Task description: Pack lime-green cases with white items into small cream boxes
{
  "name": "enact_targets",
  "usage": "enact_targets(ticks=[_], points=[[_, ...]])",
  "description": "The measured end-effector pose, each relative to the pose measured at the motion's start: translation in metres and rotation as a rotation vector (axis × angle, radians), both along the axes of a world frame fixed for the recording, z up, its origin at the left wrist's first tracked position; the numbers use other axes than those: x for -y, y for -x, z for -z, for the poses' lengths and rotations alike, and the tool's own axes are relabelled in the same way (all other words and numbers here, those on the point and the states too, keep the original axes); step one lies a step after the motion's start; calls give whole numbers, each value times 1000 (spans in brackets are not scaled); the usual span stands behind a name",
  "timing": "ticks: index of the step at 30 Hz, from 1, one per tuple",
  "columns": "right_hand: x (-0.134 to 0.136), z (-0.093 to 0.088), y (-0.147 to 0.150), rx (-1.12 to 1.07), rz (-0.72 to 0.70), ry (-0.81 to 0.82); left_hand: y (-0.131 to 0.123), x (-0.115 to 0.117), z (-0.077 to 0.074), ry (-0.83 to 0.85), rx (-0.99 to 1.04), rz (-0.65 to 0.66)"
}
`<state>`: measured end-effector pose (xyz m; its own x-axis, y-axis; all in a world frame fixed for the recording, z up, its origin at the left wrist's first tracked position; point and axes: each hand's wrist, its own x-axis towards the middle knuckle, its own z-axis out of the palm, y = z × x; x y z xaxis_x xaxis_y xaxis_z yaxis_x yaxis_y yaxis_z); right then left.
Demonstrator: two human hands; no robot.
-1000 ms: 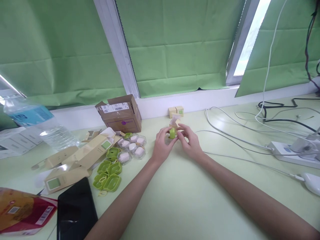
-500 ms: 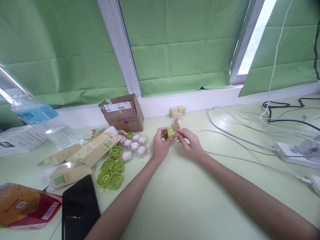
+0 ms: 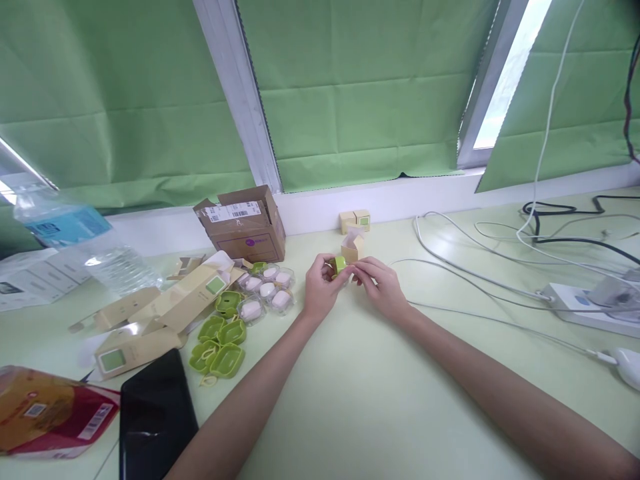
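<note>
Near the middle of the table, my left hand (image 3: 321, 285) is closed around a small green silicone case (image 3: 339, 264). My right hand (image 3: 379, 285) meets it from the right, with thumb and fingers pinched at the case's side where its pale strap was visible a moment ago; the fingers now mostly cover that spot. Just behind the hands stands a small open cardboard box (image 3: 353, 249). To the left lie several green silicone cases (image 3: 227, 360) with strap loops, beside several clear plastic packs (image 3: 251, 309) holding whitish-pink pieces.
Two small closed boxes (image 3: 355, 221) sit by the wall. A brown carton (image 3: 256, 244), opened beige boxes (image 3: 175, 307), a plastic bottle (image 3: 120, 267), a black tablet (image 3: 156, 420) and a red pouch (image 3: 60, 413) are on the left. Cables and a power strip (image 3: 590, 307) occupy the right.
The green case has tilted slightly between my hands, and the pale strap is now mostly covered by my fingers. The view has shifted a little.
</note>
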<state>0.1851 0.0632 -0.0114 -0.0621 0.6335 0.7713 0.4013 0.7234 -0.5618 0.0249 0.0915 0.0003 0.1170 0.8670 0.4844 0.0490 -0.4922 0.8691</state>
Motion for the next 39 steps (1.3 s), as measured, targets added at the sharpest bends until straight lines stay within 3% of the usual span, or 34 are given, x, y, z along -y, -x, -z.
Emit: enact_targets(ticks=[11, 20, 39], points=[[-2, 3, -1, 3, -22, 9, 0, -3, 4, 30, 19, 28], [-4, 8, -3, -7, -11, -16, -1, -3, 3, 160, 118, 151], [-2, 6, -2, 62, -5, -55, -2, -1, 0, 141, 185, 197]])
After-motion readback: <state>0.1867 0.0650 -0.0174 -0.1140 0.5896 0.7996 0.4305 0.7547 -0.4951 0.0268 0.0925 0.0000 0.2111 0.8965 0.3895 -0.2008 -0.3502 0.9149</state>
